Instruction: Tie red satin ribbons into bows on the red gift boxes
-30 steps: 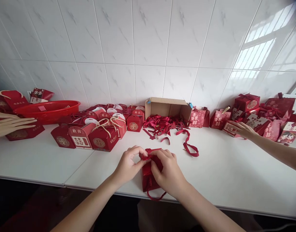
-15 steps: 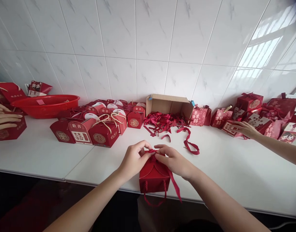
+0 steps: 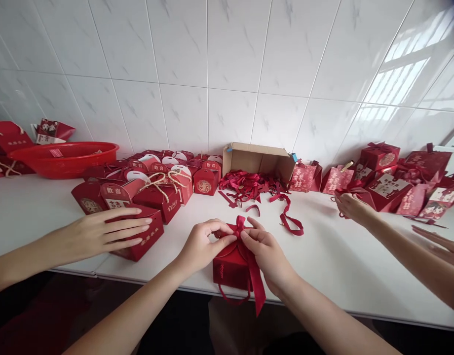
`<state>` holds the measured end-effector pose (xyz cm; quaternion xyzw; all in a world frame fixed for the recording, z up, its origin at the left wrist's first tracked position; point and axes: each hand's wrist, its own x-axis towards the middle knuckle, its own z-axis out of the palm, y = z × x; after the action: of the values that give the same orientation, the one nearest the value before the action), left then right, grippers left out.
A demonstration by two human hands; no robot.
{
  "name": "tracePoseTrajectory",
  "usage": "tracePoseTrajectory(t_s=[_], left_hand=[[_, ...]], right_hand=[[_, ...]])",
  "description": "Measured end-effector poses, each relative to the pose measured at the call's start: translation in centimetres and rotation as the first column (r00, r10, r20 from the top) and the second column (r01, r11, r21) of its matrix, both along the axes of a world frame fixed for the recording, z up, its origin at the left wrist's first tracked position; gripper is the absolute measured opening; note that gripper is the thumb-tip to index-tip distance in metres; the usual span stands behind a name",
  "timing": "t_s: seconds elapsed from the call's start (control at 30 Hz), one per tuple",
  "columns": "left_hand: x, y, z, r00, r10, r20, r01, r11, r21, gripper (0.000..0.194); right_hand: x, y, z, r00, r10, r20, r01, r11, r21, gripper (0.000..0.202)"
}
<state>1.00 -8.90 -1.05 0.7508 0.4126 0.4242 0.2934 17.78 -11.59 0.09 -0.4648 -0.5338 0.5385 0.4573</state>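
A red gift box (image 3: 232, 268) with a cord handle hanging over its front stands at the table's near edge. On its top is a red ribbon (image 3: 240, 227) with a loop standing up and a long tail falling down the front right. My left hand (image 3: 208, 241) pinches the ribbon from the left, thumb and fingertips at the knot. From the right, my right hand (image 3: 264, 249) pinches it too, thumb at the knot and one finger raised. The exact grip under the fingertips is partly hidden.
A cardboard box (image 3: 258, 160) spills red ribbons (image 3: 245, 182). Rows of red gift boxes (image 3: 160, 202) and a red basin (image 3: 67, 160) stand left. Another person's hand (image 3: 116, 229) rests on a box there. At right, another person's hand (image 3: 355, 207) touches a box among several more.
A ribbon loop now stands up between my hands, and its tail hangs nearer the box front. At left, another person's hand and a box have moved in beside the rows.
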Motion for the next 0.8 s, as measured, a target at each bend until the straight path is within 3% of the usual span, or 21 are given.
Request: tracePoseTrajectory(t_s=[0.2, 0.3, 0.4, 0.57, 0.67, 0.73, 0.8], left_hand=[[-0.5, 0.0, 0.7, 0.998, -0.031, -0.052, 0.029, 0.999, -0.029, 0.011], [-0.8, -0.3, 1.6, 0.991, -0.1, -0.089, 0.094, 0.993, -0.066, 0.009], [-0.8, -0.6, 2.4, 0.981, -0.131, -0.146, 0.119, 0.989, -0.084, 0.008], [-0.6, -0.7, 2.7, 0.968, -0.099, -0.23, 0.089, 0.995, -0.055, 0.007], [-0.7, -0.8, 2.6, 0.967, -0.057, -0.249, 0.051, 0.998, -0.029, 0.006], [-0.7, -0.8, 2.5, 0.968, -0.05, -0.247, 0.044, 0.999, -0.031, 0.006], [-0.8, -0.8, 2.6, 0.968, -0.063, -0.241, 0.054, 0.997, -0.046, 0.006]], right_hand=[[1.2, -1.0, 0.4, 0.993, -0.022, 0.114, 0.024, 1.0, -0.01, 0.029], [2.0, -0.6, 0.4, 0.949, -0.057, 0.309, 0.027, 0.995, 0.1, 0.029], [2.4, 0.3, 0.1, 0.882, -0.054, 0.468, -0.075, 0.964, 0.253, 0.024], [2.9, 0.9, 0.4, 0.815, -0.119, 0.567, -0.138, 0.911, 0.389, 0.015], [3.3, 0.0, 1.6, 0.822, -0.069, 0.565, -0.151, 0.931, 0.333, 0.021], [3.6, -0.8, 2.7, 0.844, 0.091, 0.529, -0.215, 0.96, 0.178, 0.028], [3.8, -1.3, 3.5, 0.835, 0.255, 0.488, -0.301, 0.954, 0.016, 0.036]])
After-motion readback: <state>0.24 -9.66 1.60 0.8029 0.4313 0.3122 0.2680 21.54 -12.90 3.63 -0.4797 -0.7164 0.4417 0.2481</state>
